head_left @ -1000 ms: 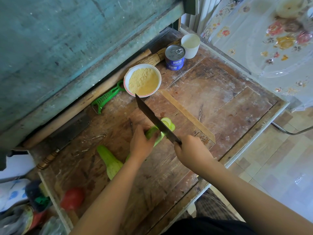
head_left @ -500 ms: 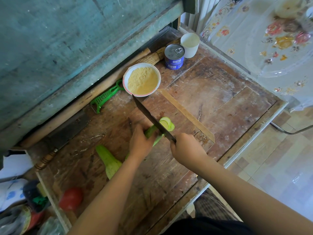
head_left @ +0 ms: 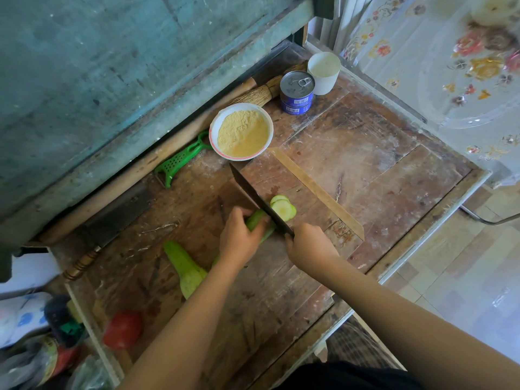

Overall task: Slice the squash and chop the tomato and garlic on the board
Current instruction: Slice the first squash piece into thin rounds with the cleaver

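My left hand grips a pale green squash lying on the worn wooden board. My right hand holds the handle of a dark knife, whose blade cuts down through the squash just past my left fingers. Two or three round squash slices lie on the far side of the blade. A second squash piece rests to the left. A red tomato sits at the board's near left corner. No garlic is visible.
A white bowl of yellow powder stands just beyond the knife tip, with a green peeler to its left. A blue can and white cup stand at the back. A cleaver lies left. Bottles crowd the lower left.
The knife has come down through the squash and a fresh slice lies flat with the others. My left hand has stayed gripping the squash.
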A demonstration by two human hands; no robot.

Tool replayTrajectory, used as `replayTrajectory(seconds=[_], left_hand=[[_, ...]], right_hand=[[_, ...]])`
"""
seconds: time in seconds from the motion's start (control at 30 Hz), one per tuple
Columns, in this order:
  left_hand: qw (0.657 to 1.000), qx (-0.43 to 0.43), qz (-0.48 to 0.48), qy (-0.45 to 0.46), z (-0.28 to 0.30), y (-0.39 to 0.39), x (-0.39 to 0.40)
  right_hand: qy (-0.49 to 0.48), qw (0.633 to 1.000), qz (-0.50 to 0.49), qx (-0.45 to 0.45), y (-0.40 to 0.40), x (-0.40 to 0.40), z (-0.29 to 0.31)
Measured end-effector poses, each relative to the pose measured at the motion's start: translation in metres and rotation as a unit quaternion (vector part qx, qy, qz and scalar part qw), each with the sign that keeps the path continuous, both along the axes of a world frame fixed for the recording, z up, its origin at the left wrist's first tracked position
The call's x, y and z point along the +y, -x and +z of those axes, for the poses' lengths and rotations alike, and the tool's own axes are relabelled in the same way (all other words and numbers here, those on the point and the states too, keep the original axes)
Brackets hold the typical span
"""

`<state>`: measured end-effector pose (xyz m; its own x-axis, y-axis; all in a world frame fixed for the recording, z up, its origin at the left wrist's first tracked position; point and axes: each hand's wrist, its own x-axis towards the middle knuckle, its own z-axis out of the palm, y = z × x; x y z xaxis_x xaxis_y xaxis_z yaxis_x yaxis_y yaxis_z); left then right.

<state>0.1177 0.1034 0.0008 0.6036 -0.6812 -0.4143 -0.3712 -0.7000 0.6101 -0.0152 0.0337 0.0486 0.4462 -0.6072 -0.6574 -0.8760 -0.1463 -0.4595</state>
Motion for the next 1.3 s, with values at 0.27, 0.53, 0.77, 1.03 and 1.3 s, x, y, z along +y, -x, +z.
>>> replayTrajectory(seconds=[0.27,0.53,0.77,1.03,1.3], left_hand=[[1.000,-0.007,-0.003,-0.017,0.001,-0.001,-0.002],[1.000,0.014,-0.003,-0.006,0.001,0.000,0.002],[1.000,0.011,0.006,-0.002,0.000,0.000,0.002],[1.000,0.004,0.009,0.002,-0.001,0.002,0.002],[1.000,0.008,0.003,-0.015,0.000,0.001,0.001]], right_hand=[[0.024,0.999,0.000,-0.041,0.015,0.005,0.015],[0.049,0.997,0.016,-0.049,0.023,0.009,0.030],[0.049,0.997,0.018,-0.051,0.025,0.011,0.032],[0.055,0.997,0.027,-0.045,0.026,0.013,0.034],[0.045,0.998,0.029,-0.027,0.019,0.012,0.035]])
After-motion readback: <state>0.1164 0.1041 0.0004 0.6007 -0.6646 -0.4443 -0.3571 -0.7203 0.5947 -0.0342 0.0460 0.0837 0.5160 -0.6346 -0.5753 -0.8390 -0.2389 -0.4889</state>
